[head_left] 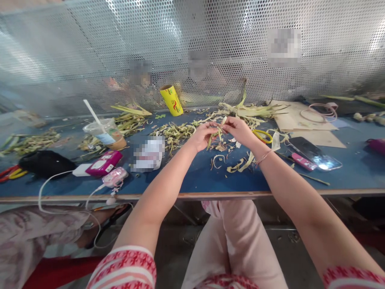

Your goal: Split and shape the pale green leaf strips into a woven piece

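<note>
My left hand [204, 135] is closed with its fingers curled round a small yellow-green plant piece [209, 143]. Beside it, my right hand [240, 129] pinches a pale strip of plant [224, 120] between thumb and fingers. The two hands nearly meet above the table, and the fingertips partly hide what they grip. Just behind and left of them lies a heap of short yellow-green plant pieces [174, 133]. Long pale leaves [255, 110] rest behind my right hand. Peeled curly strips [240, 164] are scattered on the blue table [198, 176] below the hands.
To the left stand a plastic cup with a straw [106, 134], a magenta box [104, 163] with white cables and a black pouch [46, 163]. A yellow roll [171, 100] leans near the perforated metal panel [228, 52]. A phone [314, 152] and cardboard [319, 138] lie right.
</note>
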Demonstrator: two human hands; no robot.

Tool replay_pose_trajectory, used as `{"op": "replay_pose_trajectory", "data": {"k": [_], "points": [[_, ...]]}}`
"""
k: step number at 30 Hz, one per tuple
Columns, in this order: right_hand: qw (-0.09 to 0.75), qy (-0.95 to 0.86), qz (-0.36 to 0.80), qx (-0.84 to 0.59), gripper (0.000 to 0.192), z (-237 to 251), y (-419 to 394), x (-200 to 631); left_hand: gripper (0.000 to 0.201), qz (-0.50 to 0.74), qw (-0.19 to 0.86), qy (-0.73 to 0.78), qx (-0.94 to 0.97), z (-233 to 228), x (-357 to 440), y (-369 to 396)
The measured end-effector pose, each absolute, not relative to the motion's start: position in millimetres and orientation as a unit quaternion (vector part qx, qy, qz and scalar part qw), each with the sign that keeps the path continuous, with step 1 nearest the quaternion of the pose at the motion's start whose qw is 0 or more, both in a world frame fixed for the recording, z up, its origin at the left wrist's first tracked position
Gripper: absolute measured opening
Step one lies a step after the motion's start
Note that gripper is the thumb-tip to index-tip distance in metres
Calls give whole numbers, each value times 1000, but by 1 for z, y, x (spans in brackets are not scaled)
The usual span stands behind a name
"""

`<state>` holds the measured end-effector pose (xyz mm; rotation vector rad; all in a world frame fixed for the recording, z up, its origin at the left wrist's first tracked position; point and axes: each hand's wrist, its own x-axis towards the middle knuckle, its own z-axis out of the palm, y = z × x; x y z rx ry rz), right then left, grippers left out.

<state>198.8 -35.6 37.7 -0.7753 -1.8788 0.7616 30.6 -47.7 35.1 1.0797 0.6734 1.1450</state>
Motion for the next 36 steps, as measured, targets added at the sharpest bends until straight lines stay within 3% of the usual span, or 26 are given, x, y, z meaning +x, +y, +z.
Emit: {"op": "replay_pose_trajectory", "data": {"k": [6, 11, 15, 25, 29, 33, 36], "points": [[463, -748, 317, -355, 20, 37, -37, 196, 21, 526, 631, 310, 479, 34, 33, -49], [480, -673, 417, -378, 13, 33, -37, 191, 12, 567, 610, 320, 452, 33, 38, -50], [435, -658, 464, -403, 17, 30, -40, 188, 11, 590, 590, 349, 428, 35, 39, -49], [428, -737, 271, -448, 7, 34, -38, 192, 7, 609, 525, 373, 463, 28, 36, -43], [435, -757, 241, -424, 8, 31, -39, 192, 6, 589, 425, 415, 549, 23, 34, -39], [446, -793, 131, -394, 9, 33, -46, 192, 9, 554, 301, 446, 635, 22, 32, -39], [452, -816, 81, -351, 13, 35, -50, 192, 12, 540, 269, 446, 661, 23, 31, -43]]}}
